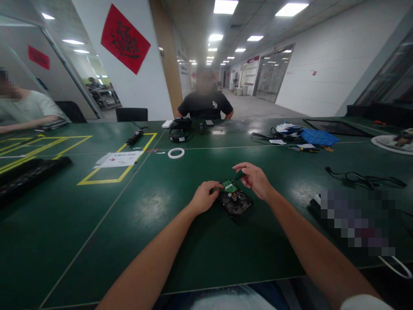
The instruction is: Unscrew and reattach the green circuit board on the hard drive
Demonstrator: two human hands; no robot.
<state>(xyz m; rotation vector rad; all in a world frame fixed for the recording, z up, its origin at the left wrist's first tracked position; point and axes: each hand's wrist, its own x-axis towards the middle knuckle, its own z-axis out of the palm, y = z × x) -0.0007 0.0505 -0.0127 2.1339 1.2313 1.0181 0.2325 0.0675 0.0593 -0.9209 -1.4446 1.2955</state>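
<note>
A black hard drive (235, 202) lies on the green table (161, 224) in front of me, its underside up. A small green circuit board (229, 186) rests tilted at its far end. My left hand (204, 197) is closed, its fingers pinching the board's left edge. My right hand (254, 178) hovers just right of the board with fingers curled around a thin dark tool (238, 175), whose tip points at the board.
A white tape ring (176, 153) and a paper sheet (118, 159) in a yellow marked box lie further out. A blue tray (318, 137) and cables (361, 177) are at right, a black keyboard (29, 174) at left. One person sits opposite, another at far left.
</note>
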